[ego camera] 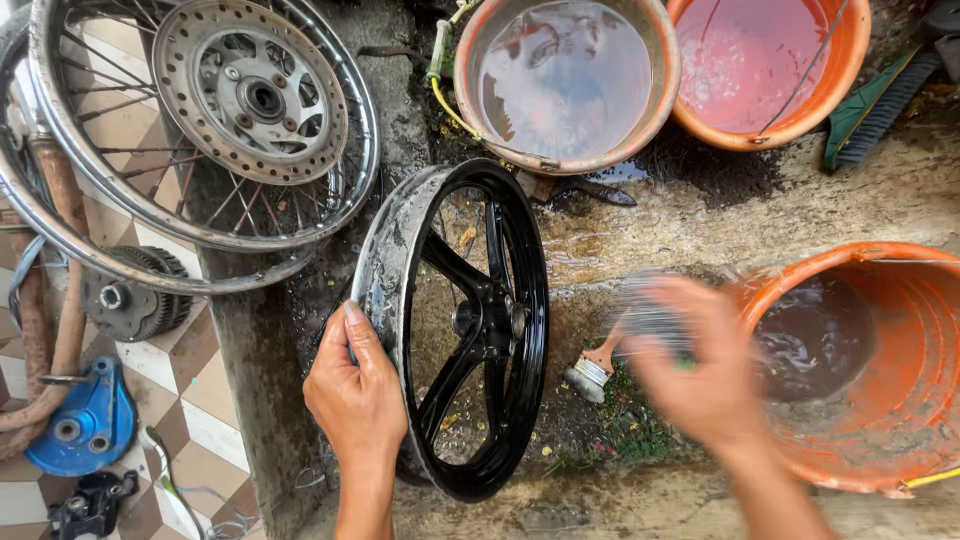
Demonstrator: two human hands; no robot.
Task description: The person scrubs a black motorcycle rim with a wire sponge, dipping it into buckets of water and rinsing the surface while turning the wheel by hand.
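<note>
On wet ground — black wheel (470,320) ×1 | left hand (355,390) steadying | buckets (880,370) ×3

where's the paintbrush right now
In the head view the paintbrush lies on the wet ground just right of the black wheel, below the blurred right hand and left of the orange bucket.

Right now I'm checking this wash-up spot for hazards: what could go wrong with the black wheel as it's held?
The black alloy wheel stands on edge, steadied only by the left hand on its wet, soapy rim; it could slip or tip. The right hand is blurred beside the orange bucket of dirty water and might knock it. A paintbrush lies on the ground close by and could get stepped on or kicked.
</note>
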